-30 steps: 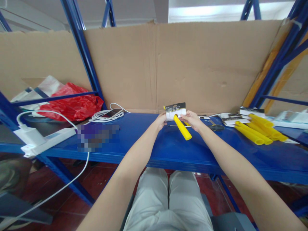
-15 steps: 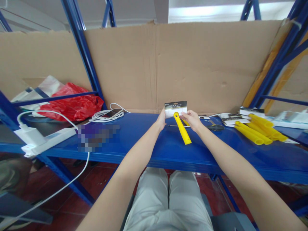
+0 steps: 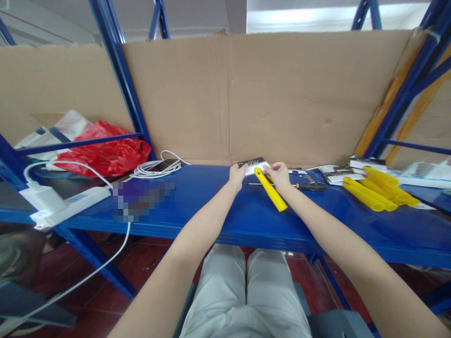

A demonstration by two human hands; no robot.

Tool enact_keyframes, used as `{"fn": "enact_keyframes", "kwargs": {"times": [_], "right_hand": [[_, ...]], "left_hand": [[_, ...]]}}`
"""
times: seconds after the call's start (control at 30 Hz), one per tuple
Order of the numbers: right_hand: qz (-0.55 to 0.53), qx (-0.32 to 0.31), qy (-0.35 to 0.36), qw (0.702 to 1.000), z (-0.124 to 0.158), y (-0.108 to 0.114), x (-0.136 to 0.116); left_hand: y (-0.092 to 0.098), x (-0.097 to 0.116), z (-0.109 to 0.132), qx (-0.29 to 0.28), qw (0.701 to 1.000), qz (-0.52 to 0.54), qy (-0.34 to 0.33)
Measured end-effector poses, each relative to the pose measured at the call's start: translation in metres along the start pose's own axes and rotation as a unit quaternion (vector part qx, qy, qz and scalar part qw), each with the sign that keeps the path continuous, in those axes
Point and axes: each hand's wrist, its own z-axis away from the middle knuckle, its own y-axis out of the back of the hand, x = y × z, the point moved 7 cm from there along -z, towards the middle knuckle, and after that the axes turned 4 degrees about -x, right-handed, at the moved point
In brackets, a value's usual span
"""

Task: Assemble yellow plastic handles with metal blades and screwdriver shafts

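A black-and-white packaging card (image 3: 254, 164) is tilted back above the blue shelf, its left edge in the closed fingers of my left hand (image 3: 237, 175). At the card's right edge, the bent fingers of my right hand (image 3: 279, 175) are pinched; the fingertips are partly hidden. A yellow plastic handle (image 3: 270, 190) slants down from the card's lower edge toward the front right. Whether it is fixed to the card, I cannot tell. Behind my right wrist lies a screwdriver (image 3: 313, 186) with a dark grip, its thin shaft reaching left behind the yellow handle.
Several yellow handles (image 3: 373, 193) lie on the right beside stacked packaging cards (image 3: 340, 174). To the left are a white power strip (image 3: 79, 204), a coiled white cable (image 3: 155, 170) and a red plastic bag (image 3: 109, 150). A cardboard panel (image 3: 282, 103) stands along the back.
The card has tipped back and lowered, so its face shows less. The yellow handle's lower end has swung slightly right. My right hand has turned a little, with its fingers more bent.
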Motion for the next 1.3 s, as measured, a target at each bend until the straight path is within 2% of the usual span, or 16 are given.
{"fn": "enact_keyframes", "kwargs": {"times": [0.13, 0.3, 0.5, 0.6, 0.73, 0.8, 1.03, 1.17, 1.3], "right_hand": [[0.042, -0.035, 0.013, 0.998, 0.001, -0.005, -0.004], [0.152, -0.137, 0.047, 0.978, 0.009, -0.021, -0.007], [0.272, -0.256, 0.097, 0.922, 0.023, -0.035, -0.01], [0.321, -0.302, 0.109, 0.891, 0.03, -0.039, -0.013], [0.386, -0.337, 0.133, 0.849, 0.036, -0.043, -0.017], [0.403, -0.342, 0.145, 0.836, 0.037, -0.044, -0.018], [0.413, -0.355, 0.13, 0.828, 0.038, -0.044, -0.014], [0.392, -0.348, 0.116, 0.844, 0.037, -0.045, -0.014], [0.387, -0.326, 0.105, 0.856, 0.036, -0.043, -0.015]], "left_hand": [[0.01, 0.001, -0.004, 0.04, 0.997, -0.055, -0.029], [0.018, -0.002, -0.007, 0.082, 0.994, -0.071, -0.023], [0.022, 0.0, -0.004, 0.128, 0.988, -0.087, -0.029], [0.024, 0.0, -0.005, 0.126, 0.987, -0.097, -0.028], [0.025, -0.001, -0.007, 0.113, 0.987, -0.111, -0.015], [0.026, -0.002, -0.008, 0.11, 0.987, -0.119, -0.01], [0.022, -0.004, -0.013, 0.088, 0.985, -0.147, -0.024], [0.019, -0.003, -0.015, 0.067, 0.984, -0.158, -0.044], [0.019, 0.003, -0.013, 0.078, 0.983, -0.154, -0.068]]}}
